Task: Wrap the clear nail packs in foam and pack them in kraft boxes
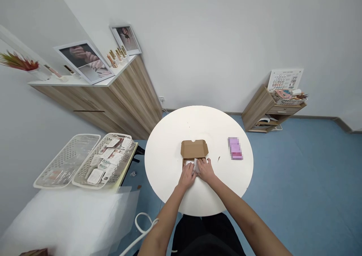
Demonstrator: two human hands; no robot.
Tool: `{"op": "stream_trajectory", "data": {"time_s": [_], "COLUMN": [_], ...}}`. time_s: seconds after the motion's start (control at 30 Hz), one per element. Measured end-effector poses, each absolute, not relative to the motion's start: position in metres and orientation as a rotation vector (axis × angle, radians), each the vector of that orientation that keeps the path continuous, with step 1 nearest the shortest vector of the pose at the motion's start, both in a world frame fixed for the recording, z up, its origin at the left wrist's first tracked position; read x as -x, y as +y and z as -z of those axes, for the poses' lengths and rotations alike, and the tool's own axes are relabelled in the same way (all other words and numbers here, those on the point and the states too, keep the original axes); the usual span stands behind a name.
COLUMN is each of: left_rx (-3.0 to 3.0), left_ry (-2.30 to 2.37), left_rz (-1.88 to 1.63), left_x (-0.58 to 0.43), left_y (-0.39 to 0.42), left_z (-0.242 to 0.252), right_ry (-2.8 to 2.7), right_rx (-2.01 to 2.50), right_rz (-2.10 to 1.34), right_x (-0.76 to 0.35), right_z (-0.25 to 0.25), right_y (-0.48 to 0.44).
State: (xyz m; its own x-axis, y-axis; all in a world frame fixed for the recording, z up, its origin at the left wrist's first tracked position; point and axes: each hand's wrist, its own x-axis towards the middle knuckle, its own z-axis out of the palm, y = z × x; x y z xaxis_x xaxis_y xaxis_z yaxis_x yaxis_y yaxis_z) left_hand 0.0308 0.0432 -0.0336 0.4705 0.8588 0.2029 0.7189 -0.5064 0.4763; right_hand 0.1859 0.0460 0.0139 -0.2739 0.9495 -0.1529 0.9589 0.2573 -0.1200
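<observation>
Both grips, the left hand (186,176) and the right hand (206,170), press together on a white paper bundle (192,165) in the front of the open brown cardboard mailer box (194,149), which sits mid-way on the round white surface (169,146), a pink package (235,148) lying to its right.

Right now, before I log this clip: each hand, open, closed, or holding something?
Left hand: curled onto the white wrapped bundle at the cardboard mailer box; whether it grips cannot be told.
Right hand: curled onto the same bundle; whether it grips cannot be told.
</observation>
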Motion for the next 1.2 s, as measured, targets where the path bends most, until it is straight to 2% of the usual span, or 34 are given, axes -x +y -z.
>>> {"op": "stream_trajectory", "data": {"time_s": [0.17, 0.4, 0.67, 0.8, 0.93, 1.03, 1.13, 1.2], "left_rx": [-2.549, -2.528, -2.494, -2.497, -2.431, -2.37, -2.194, -1.939], "left_ry": [1.226, 1.392, 1.342, 1.431, 1.545, 1.498, 1.507, 1.625], "left_rz": [-0.539, -0.356, -0.002, 0.049, 0.0, -0.167, -0.463, -0.638], "left_x": [-0.026, -0.032, -0.022, -0.026, -0.027, -0.017, -0.001, 0.007], "left_y": [0.039, 0.052, 0.08, 0.084, 0.077, 0.073, 0.078, 0.089], "left_z": [0.03, 0.021, 0.007, -0.002, -0.005, -0.004, -0.002, 0.002], "right_ry": [2.395, 2.321, 2.428, 2.408, 2.394, 2.508, 2.496, 2.122], "right_rx": [-1.77, -1.799, -1.752, -1.731, -1.806, -1.893, -2.359, -2.849], "right_rz": [0.311, 0.388, 0.401, 0.464, 0.494, 0.605, 0.837, 1.068], "right_x": [-0.19, -0.189, -0.189, -0.184, -0.181, -0.192, -0.215, -0.23], "right_z": [-0.018, -0.022, -0.019, -0.015, -0.011, -0.008, -0.003, 0.0], "right_y": [0.054, 0.062, 0.062, 0.07, 0.069, 0.064, 0.065, 0.074]}}
